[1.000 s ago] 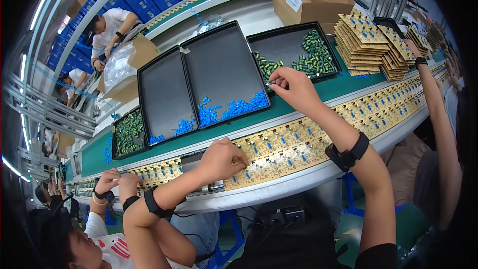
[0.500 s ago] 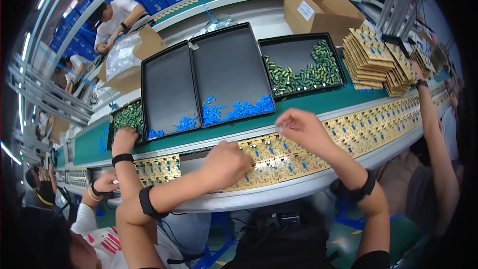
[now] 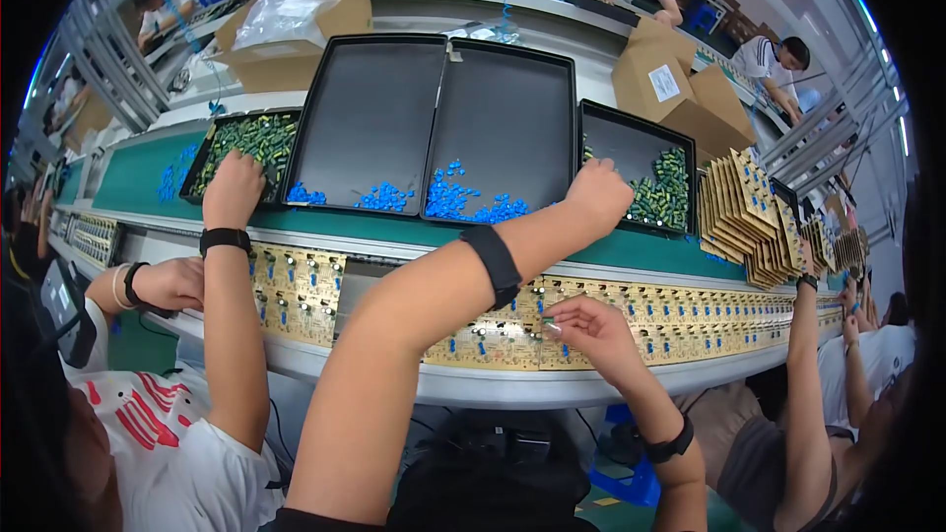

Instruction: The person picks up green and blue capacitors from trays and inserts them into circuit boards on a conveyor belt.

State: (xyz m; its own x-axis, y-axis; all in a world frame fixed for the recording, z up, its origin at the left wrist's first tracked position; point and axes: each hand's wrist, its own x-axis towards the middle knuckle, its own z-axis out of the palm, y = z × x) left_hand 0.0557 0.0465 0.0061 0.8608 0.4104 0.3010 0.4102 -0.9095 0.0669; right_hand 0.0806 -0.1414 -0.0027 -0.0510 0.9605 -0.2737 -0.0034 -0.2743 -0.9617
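Note:
My left hand (image 3: 601, 199) reaches across the line to the near-left part of the right tray (image 3: 639, 130), which holds green cylindrical capacitors (image 3: 662, 192). Its fingers are curled downward, and whatever they pinch is hidden. Lower down, my right hand (image 3: 599, 335) hovers over the row of tan circuit boards (image 3: 680, 307). Thumb and fingertips close on a small pale-and-green component (image 3: 552, 328), too small to make out fully. Blue and dark parts stand on the boards. My left forearm covers some of them.
Two large black trays (image 3: 370, 118) hold blue disc-shaped parts (image 3: 473, 205) along their near edges. A co-worker's hand (image 3: 235, 189) is in the left tray of green capacitors (image 3: 266, 138). Stacked boards (image 3: 741, 207) and a cardboard box (image 3: 680, 89) stand at right.
My left hand has moved from above the boards, forward and right to the right tray. My right hand has come down closer to the boards. The whole view has shifted.

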